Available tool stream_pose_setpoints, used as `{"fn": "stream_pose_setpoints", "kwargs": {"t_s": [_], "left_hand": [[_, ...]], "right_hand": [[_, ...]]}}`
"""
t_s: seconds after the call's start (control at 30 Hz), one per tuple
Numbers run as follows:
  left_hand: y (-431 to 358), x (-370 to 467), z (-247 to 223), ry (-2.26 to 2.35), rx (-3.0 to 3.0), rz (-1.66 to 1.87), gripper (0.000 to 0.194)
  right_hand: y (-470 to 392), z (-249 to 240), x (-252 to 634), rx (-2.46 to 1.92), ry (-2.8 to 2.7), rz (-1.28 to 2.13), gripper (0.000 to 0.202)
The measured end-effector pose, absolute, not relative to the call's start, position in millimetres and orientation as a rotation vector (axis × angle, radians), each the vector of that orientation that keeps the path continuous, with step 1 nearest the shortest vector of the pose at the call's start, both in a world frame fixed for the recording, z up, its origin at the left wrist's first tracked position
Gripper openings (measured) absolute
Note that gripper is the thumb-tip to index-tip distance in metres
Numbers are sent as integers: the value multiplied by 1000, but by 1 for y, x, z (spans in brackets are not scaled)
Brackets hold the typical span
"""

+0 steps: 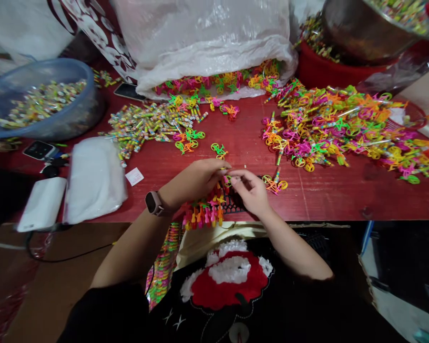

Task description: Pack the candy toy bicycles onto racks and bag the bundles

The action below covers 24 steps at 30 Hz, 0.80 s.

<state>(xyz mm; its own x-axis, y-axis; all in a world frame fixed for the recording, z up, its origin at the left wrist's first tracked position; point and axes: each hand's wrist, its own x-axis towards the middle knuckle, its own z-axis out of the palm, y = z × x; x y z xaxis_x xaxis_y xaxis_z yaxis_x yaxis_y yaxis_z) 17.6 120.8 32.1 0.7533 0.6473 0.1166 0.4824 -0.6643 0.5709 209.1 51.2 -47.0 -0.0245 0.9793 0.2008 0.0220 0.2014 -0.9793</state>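
Observation:
My left hand (200, 180) is bent over a black grid rack (233, 204) at the table's front edge, with its fingertips pinched together. My right hand (253, 193) meets it from the other side, thumb and fingers closed. Between the fingertips shows part of a small green plastic piece (228, 181); the rest is covered. Rows of pink, orange and yellow plastic pieces (205, 214) stand along the left of the rack, partly under my left hand. Just beyond the hands lie green and orange toy bicycles (219, 151); more bicycles (274, 184) lie right of my right hand.
A large heap of colourful toy bicycles and tubes (329, 124) covers the right. Printed tubes (150, 126) are piled left, near a blue basin (93, 102). A white sack (207, 52) spills bicycles behind. Plastic bags (95, 181) and a white power bank (43, 204) lie front left.

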Motion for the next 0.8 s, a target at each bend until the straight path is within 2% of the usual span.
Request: {"fn": "stream_pose_setpoints", "kwargs": {"t_s": [0.23,0.4,0.53,0.8], "left_hand": [[124,14,28,780,2459,463,33],[125,15,23,818,2526,486,34],[124,16,22,799,2502,488,32],[125,16,26,778,2514,449,29]], "right_hand": [[56,-33,204,-1116,-1261,1070,28],[54,-22,210,-1059,-1590,726,21],[48,-27,216,-956,-1843,455,31],[46,-27,219,-892,-2012,344,42]]}}
